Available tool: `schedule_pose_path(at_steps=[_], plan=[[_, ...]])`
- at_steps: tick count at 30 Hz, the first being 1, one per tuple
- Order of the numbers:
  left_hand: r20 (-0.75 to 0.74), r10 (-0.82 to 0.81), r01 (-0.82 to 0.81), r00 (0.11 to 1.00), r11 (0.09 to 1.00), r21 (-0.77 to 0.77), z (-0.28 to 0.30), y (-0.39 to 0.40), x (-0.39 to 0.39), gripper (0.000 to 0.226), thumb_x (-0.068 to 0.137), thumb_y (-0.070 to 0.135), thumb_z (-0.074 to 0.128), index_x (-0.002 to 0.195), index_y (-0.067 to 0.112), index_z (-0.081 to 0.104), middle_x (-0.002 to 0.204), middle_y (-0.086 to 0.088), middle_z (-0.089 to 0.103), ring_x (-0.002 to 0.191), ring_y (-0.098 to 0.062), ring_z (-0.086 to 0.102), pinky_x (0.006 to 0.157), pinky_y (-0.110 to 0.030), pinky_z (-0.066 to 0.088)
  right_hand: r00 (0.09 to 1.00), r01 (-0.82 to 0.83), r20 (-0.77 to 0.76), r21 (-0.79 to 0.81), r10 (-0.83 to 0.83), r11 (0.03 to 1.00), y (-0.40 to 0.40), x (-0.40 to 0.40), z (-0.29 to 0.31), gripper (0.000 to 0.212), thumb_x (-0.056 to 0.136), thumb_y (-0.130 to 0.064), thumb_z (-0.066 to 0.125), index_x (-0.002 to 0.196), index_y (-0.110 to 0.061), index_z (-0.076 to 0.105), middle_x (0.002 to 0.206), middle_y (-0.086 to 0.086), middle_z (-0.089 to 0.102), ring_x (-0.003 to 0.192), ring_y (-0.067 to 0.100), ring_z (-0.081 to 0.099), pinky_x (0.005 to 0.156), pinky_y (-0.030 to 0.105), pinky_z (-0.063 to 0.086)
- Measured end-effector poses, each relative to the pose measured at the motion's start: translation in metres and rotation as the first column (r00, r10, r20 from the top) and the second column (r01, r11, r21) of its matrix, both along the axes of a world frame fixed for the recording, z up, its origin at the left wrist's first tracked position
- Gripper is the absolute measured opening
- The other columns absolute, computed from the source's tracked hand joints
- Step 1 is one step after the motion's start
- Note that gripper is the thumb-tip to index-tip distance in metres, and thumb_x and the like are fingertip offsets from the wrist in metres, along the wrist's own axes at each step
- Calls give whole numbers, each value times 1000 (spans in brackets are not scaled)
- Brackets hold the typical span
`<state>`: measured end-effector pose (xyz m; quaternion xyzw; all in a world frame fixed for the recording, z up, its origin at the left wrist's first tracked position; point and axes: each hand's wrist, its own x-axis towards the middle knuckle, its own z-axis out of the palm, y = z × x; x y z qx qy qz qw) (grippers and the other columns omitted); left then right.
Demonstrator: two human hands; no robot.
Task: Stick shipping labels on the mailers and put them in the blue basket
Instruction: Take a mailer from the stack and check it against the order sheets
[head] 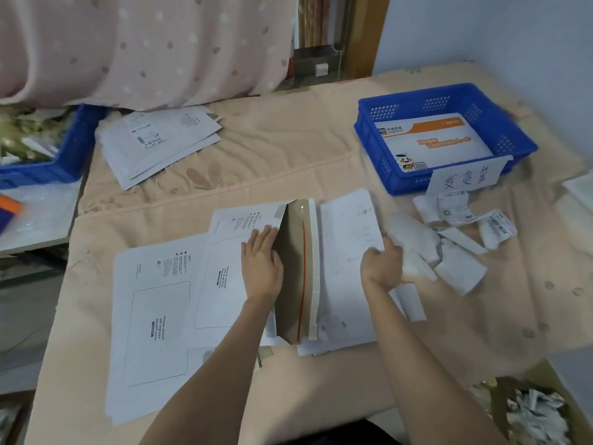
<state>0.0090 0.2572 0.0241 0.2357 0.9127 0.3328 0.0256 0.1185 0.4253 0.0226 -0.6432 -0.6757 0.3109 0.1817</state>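
Where hands (261, 255) meet: mailer (348, 268) (between)

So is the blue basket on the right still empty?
No, the blue basket already holds a white and orange express mailer lying flat on its bottom.

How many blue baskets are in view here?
2. One blue basket sits far right on the bed cover, holding a mailer. The other basket is at the far left edge, partly cut off and holding clutter.
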Motion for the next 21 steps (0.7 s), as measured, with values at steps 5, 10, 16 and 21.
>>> schedule_pose_path(at_steps=[5, 10, 16, 21], plan=[[31, 7, -5, 999, 999, -50, -2, 2, 1, 49, 96, 1, 41, 141, 19, 45, 151, 1, 38, 145, -21, 22, 119, -35, 5, 998, 17, -60, 13, -16, 1000, 0, -6, 18, 39, 97, -11, 42, 135, -15, 50, 123, 10, 64, 104, 33, 61, 74, 35, 42], [48, 34, -31, 998, 997, -69, 1, 0, -1, 50, 95, 0, 40, 142, 17, 44, 152, 0, 36, 145, -23, 21, 120, -39, 8, 933, 250, -254, -44, -253, 967, 13, -4, 29, 32, 94, -9, 41, 122, -13, 57, 114, 10, 67, 97, 33, 63, 70, 32, 43], [86, 84, -69, 993, 984, -164, -5, -3, -9, 55, 93, -5, 43, 143, 17, 42, 153, 0, 34, 146, -24, 20, 119, -42, 9, 837, 339, -411, -129, -361, 932, 13, -1, 33, 27, 91, -8, 42, 110, -10, 61, 107, 5, 68, 89, 27, 62, 64, 28, 37], [92, 66, -47, 994, 981, -188, -7, -4, -11, 57, 92, -7, 43, 144, 17, 40, 154, 0, 32, 146, -24, 17, 119, -43, 8, 782, 372, -462, -190, -418, 908, 13, 2, 37, 28, 91, -9, 41, 110, -14, 62, 101, -2, 68, 79, 17, 57, 64, 26, 39]])
